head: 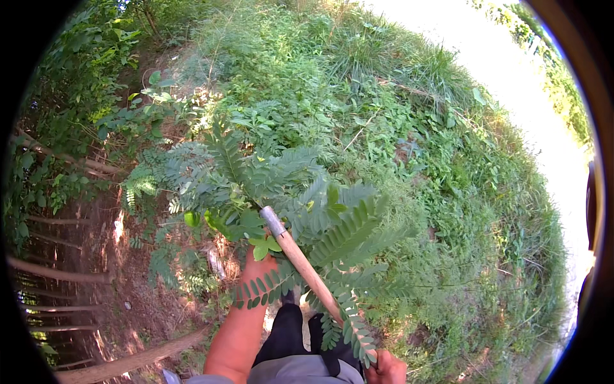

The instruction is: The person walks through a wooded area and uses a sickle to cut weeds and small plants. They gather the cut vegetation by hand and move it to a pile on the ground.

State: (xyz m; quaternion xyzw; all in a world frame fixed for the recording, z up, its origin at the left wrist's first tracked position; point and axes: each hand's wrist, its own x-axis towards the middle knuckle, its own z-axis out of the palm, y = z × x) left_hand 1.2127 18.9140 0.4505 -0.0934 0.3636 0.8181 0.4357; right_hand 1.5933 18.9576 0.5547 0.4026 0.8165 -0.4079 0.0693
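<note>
My right hand (387, 367) is closed around the lower end of a wooden tool handle (312, 278), low in the picture. The handle slants up to the left and ends in a metal ferrule (273, 220); whatever lies beyond it is hidden among leaves. My left forearm (242, 317) reaches up into a leafy plant with feathery compound leaves (348, 230). Foliage covers most of my left hand (263, 257), so its fingers and anything they hold cannot be seen. Some leaf fronds hang over the handle and the forearm.
Low weeds and grass (431, 168) cover the slope ahead and to the right, beside a glaring bright strip (518, 105). At the left stand tree trunks (139, 357) on brown soil (153, 321). A pale scrap (216, 263) lies near my left forearm.
</note>
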